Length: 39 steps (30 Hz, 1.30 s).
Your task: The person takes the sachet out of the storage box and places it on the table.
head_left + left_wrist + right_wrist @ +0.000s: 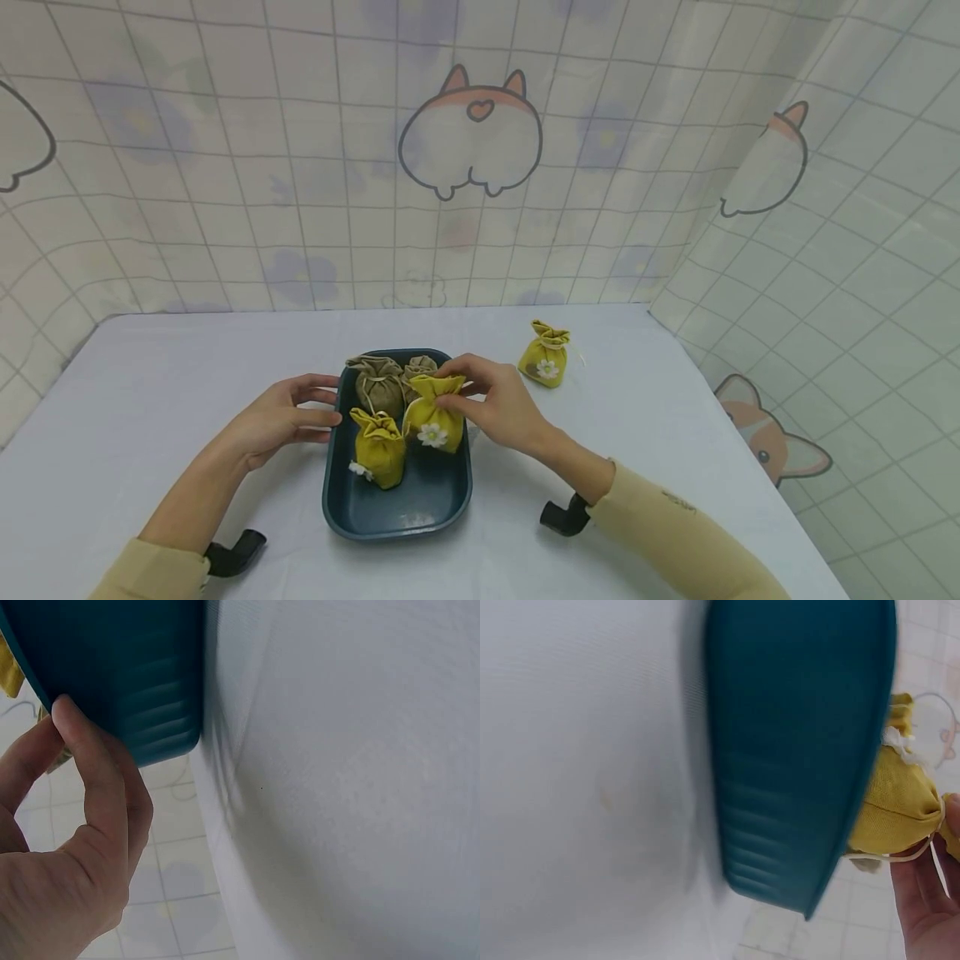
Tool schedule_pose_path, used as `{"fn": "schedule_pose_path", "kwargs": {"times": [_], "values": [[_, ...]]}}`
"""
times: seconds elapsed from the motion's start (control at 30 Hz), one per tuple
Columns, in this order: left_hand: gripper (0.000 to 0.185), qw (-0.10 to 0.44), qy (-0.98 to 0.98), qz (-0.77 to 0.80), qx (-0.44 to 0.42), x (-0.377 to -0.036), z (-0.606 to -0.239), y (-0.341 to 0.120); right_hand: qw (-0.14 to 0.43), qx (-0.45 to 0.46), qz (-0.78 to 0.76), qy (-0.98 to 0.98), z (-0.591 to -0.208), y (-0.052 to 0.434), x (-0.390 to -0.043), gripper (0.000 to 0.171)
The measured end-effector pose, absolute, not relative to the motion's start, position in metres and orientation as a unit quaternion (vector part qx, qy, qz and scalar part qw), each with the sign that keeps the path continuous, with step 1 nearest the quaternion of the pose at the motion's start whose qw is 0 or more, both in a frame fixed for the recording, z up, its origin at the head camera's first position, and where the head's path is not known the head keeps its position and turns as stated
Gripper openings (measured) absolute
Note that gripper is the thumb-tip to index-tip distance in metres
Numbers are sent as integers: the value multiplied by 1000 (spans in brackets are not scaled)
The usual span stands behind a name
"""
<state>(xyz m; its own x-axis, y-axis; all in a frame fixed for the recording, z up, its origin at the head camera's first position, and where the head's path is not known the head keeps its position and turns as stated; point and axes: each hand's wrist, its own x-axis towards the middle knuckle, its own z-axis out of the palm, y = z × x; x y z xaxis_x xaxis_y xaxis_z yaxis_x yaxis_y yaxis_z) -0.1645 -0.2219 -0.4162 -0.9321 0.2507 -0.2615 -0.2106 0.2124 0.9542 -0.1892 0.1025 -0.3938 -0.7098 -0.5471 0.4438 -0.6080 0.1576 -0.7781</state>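
My right hand [504,408] pinches the gathered neck of a yellow drawstring pouch [433,423] with a white flower, over the right side of the dark teal tray [408,522]. In the right wrist view, the pouch's yellow body [896,806] and cord show beyond the tray wall. My left hand [288,414] grips the left rim of the tray with its fingertips; the left wrist view shows the fingers [97,769] at that rim. Inside the tray, another yellow pouch [381,454] stands at front left, behind it a brown pouch [380,387] and a second brown pouch [420,367], partly hidden.
Another yellow pouch [546,357] with a white flower stands on the white-covered table [187,367], behind and right of the tray. A patterned curtain [337,208] encloses the back and sides. Black wrist-worn pieces [238,554] show at both cuffs.
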Motion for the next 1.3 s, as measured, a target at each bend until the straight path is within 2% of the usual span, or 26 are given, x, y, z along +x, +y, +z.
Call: {"fn": "schedule_pose_path", "kwargs": {"times": [0.63, 1.3], "values": [[70, 181, 757, 627, 8, -166, -415, -222, 110, 355, 545, -751, -365, 132, -194, 25], [72, 184, 753, 631, 19, -164, -416, -222, 136, 282, 542, -780, -378, 177, -205, 24]]}}
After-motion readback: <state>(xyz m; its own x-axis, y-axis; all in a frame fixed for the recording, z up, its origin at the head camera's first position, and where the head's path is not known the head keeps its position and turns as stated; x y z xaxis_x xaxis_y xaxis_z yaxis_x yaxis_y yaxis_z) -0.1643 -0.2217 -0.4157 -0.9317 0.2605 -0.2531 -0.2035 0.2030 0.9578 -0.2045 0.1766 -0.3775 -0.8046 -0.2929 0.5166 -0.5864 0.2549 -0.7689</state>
